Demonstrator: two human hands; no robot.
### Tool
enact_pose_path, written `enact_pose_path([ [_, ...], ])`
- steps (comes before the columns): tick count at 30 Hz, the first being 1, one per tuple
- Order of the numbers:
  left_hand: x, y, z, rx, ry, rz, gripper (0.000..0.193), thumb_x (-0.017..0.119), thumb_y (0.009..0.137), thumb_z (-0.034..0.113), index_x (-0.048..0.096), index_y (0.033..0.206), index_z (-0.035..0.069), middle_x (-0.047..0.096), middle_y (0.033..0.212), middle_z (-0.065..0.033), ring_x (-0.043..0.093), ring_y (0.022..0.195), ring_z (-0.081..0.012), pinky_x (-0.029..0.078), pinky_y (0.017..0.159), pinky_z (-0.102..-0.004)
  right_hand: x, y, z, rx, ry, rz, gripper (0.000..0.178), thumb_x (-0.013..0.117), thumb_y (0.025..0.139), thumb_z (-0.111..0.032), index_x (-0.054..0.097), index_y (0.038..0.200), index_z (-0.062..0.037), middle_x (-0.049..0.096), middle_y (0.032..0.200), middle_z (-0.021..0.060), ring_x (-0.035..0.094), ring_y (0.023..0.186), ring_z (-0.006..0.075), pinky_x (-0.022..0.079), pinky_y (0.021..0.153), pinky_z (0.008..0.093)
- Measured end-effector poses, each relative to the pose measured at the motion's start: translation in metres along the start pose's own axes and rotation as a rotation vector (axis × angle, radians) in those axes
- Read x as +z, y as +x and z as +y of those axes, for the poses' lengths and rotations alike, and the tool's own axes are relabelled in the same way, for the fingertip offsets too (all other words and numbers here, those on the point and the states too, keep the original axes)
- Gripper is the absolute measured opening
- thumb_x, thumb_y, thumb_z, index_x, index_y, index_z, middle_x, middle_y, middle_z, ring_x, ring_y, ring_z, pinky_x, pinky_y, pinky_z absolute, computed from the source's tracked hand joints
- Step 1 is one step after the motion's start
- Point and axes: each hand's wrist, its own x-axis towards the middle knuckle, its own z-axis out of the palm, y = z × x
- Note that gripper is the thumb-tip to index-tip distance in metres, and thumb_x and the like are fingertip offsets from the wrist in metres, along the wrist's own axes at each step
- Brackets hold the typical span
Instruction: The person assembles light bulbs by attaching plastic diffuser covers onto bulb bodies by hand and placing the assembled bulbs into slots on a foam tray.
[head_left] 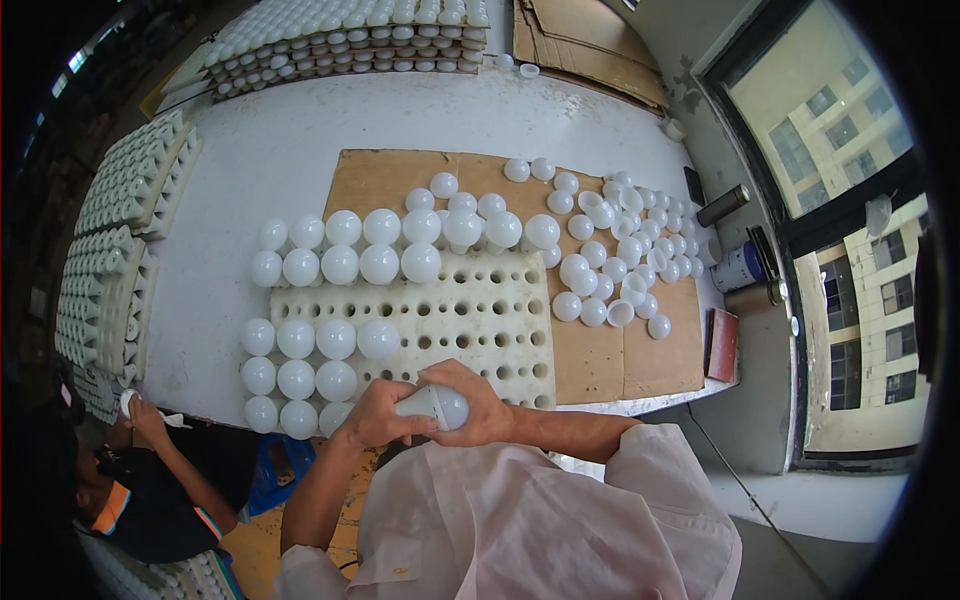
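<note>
In front of my chest, at the table's near edge, a white light bulb (pixel 450 408) lies sideways between my hands. My left hand (pixel 378 412) is closed round its narrower base end. Curled about the rounded dome end is my right hand (pixel 478 402). Just beyond them lies a white tray (pixel 544 355) full of holes. Rows of upright bulbs (pixel 336 338) fill its left part and far side, while holes show bare in the middle and right. Right of the tray, loose white bulb domes (pixel 581 228) are scattered, some turned with their hollow side up.
Brown cardboard (pixel 590 370) lies under the domes. Stacked bulb-filled trays (pixel 350 52) stand at the back, moulded trays (pixel 125 180) at left, cardboard sheets (pixel 585 40) far right. A thermos (pixel 722 205) and reddish box (pixel 721 345) line the window side. A co-worker's hand (pixel 150 422) holds something white.
</note>
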Motion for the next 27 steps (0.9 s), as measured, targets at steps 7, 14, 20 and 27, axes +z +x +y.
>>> enact_pose_path([
  [7,0.009,0.008,0.017,-0.062,0.009,0.008,0.033,0.073,0.075,0.022,0.064,0.083,-0.008,0.063,0.067,-0.0083,0.057,0.049,-0.0095,0.043,0.042,-0.0218,-0.007,-0.003,0.011,0.028,0.062,0.026,0.058,0.078,0.059,-0.008,0.049,0.11,-0.0041,0.052,0.104,0.0125,0.053,0.097,0.0261,0.045,0.085,0.0352],
  [14,-0.001,0.023,-0.029,-0.215,-0.176,0.012,0.045,0.06,0.089,0.029,0.052,0.11,-0.011,0.064,0.098,-0.0193,0.067,0.066,-0.0196,0.046,0.039,-0.0215,-0.027,-0.007,0.034,0.473,0.128,0.015,0.069,0.079,0.063,-0.01,0.04,0.119,-0.0071,0.049,0.111,0.0117,0.05,0.104,0.0239,0.044,0.087,0.0361],
  [20,0.021,0.019,-0.04,-0.1,-0.309,0.15,0.04,0.06,0.089,0.02,0.051,0.117,-0.008,0.064,0.109,-0.0162,0.067,0.08,-0.0192,0.047,0.044,-0.0216,-0.089,0.045,0.112,0.137,-0.577,0.315,0.07,0.078,0.063,-0.011,0.042,0.122,-0.0083,0.044,0.121,0.0169,0.047,0.112,0.0347,0.045,0.092,0.041],
  [27,0.031,-0.004,-0.054,-0.02,-0.177,0.304,0.033,0.06,0.086,0.004,0.052,0.116,-0.008,0.064,0.11,-0.0179,0.068,0.078,-0.0176,0.047,0.047,-0.0189,-0.104,0.043,0.118,0.209,-0.553,0.328,0.065,0.074,0.067,-0.014,0.047,0.126,-0.0115,0.046,0.123,0.015,0.049,0.111,0.0352,0.047,0.089,0.043],
])
